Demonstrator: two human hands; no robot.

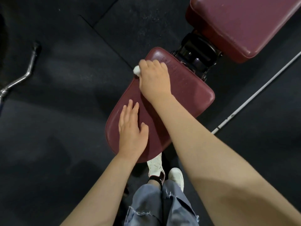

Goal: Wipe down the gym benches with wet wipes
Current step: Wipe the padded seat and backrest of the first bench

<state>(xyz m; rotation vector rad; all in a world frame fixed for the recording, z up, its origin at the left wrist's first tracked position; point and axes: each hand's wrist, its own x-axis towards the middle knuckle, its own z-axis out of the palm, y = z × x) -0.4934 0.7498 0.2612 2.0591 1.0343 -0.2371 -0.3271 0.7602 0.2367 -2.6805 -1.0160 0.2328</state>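
Observation:
A maroon padded bench seat [184,88] lies in the middle of the head view, with the longer maroon back pad [241,25] beyond it at the upper right. My right hand [154,79] grips a bunched white wet wipe [136,70] and presses it on the seat's far left edge. My left hand [132,128] rests flat on the near left part of the seat, fingers straight. A black metal hinge [197,53] joins the two pads.
Dark rubber floor mats [65,111] surround the bench. A curved chrome bar [24,74] lies on the floor at the left. A thin white bar [254,95] runs diagonally at the right. My legs and white shoes [156,167] stand right below the seat.

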